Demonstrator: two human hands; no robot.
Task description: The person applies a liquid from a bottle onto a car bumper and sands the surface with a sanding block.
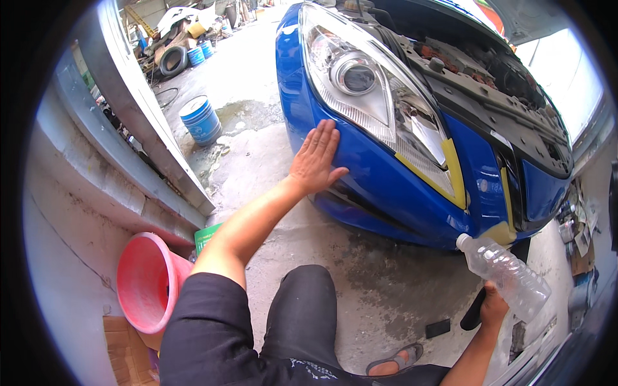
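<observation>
My left hand (315, 159) lies flat against the blue front bumper (380, 186) of a car, below the headlight (357, 77). Its fingers are stretched out, with the thumb apart. Low on the right, my right hand (494, 305) is closed at the lower part of a clear plastic bottle (505, 273), which tilts with its open neck up and to the left, close to the bumper. Beside that hand is a dark oblong thing (474, 311); whether I hold it too I cannot tell. Yellow masking tape (455, 174) edges the headlight's lower corner.
The engine bay (450, 58) stands uncovered. At left are a pink bucket (145, 283), a cardboard box (127, 350) and a metal door frame (138, 109). Outside stand a blue drum (201, 120) and a tyre (173, 61). A black rectangular block (438, 329) lies on the floor.
</observation>
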